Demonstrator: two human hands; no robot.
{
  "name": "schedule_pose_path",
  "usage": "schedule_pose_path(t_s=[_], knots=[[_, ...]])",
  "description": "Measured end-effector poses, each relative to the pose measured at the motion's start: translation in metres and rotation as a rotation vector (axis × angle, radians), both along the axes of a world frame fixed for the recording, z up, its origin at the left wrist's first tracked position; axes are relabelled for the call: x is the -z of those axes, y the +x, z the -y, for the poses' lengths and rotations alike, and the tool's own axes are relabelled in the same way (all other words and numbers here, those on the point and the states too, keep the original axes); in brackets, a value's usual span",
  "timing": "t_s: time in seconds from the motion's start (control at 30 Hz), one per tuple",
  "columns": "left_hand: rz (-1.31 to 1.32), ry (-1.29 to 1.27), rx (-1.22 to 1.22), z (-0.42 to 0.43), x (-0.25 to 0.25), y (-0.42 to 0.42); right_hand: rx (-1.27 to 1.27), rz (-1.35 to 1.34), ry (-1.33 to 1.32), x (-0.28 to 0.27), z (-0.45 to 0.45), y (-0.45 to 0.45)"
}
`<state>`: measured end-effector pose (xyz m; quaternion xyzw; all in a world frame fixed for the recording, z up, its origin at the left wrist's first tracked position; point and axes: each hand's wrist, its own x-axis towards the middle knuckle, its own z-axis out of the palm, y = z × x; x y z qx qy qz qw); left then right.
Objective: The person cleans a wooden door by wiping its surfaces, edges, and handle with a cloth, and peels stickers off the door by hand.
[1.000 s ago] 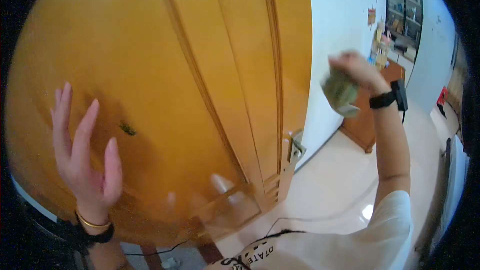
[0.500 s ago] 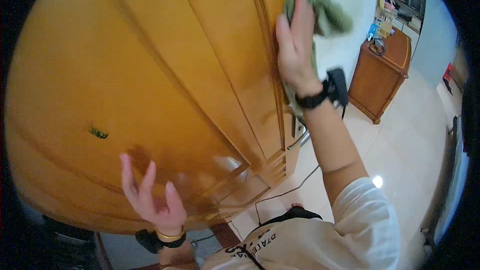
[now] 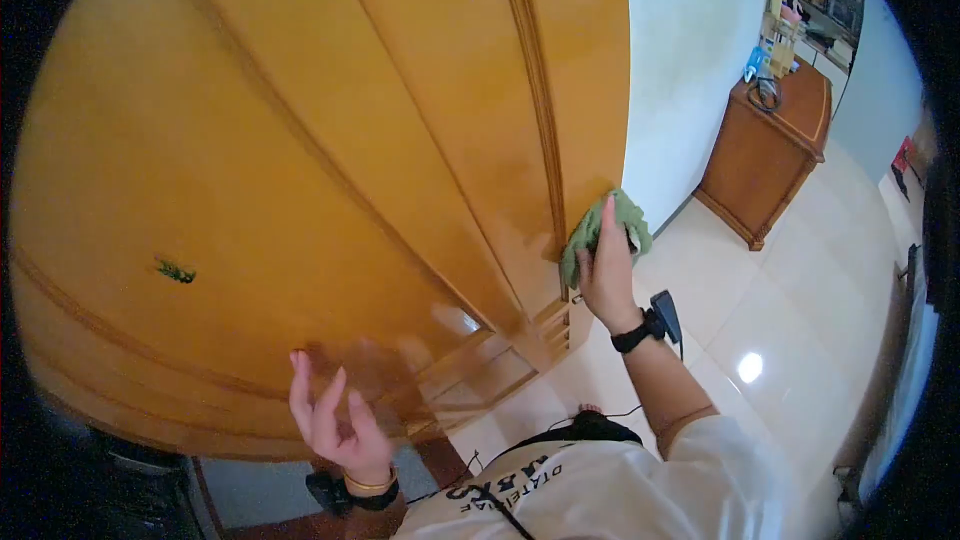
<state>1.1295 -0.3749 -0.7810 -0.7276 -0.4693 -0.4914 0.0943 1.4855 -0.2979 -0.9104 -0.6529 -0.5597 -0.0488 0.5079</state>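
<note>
A glossy orange-brown wooden door [image 3: 300, 170] with raised moldings fills the left and middle of the view. At its right edge, my right hand [image 3: 608, 275] holds a green cloth [image 3: 632, 215] against the wood, fingers pointing up over it. The door handle [image 3: 577, 298] is mostly hidden beside that hand. Low in front of the door, my left hand [image 3: 342, 425] is raised with its fingers apart and nothing in it. A small dark green mark [image 3: 176, 271] shows on the door's left part.
A brown wooden desk [image 3: 760, 160] stands at the right against a white wall [image 3: 670, 60], with several small items and a coiled black cable [image 3: 764, 94] on top. Pale tiles [image 3: 700, 270] cover the floor. A thin cable [image 3: 610, 413] runs along it near my feet.
My right hand has moved down along the door's edge with the green cloth, from near the top to handle height. My left hand has shifted slightly right and down.
</note>
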Motion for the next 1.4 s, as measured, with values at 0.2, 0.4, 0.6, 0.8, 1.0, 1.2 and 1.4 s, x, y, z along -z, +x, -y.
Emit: schedule_pose_path(t_s=[0.2, 0.4, 0.6, 0.8, 1.0, 1.2, 1.4], knots=[[0.008, -0.057, -0.080, 0.031, 0.006, -0.017, 0.033, -0.355, 0.148, -0.005, -0.007, 0.024], [0.069, -0.083, -0.094, 0.050, 0.013, -0.041, -0.266, -0.964, 0.098, -0.005, -0.015, 0.058], [0.096, -0.117, -0.026, 0.053, 0.017, -0.026, -0.266, -1.356, 0.140, 0.021, -0.036, 0.087], [0.072, -0.083, 0.009, 0.047, 0.011, -0.020, -0.579, -1.901, 0.520, 0.065, -0.013, 0.096], [0.073, -0.134, 0.031, 0.041, 0.014, -0.014, -0.278, -1.088, 0.280, 0.053, -0.020, 0.025], [-0.018, -0.115, 0.058, 0.029, -0.007, 0.029, 0.069, -1.089, -0.013, 0.056, -0.005, 0.014], [-0.035, -0.034, 0.108, 0.001, -0.018, 0.035, -0.514, -1.693, 0.419, 0.056, -0.006, -0.001]])
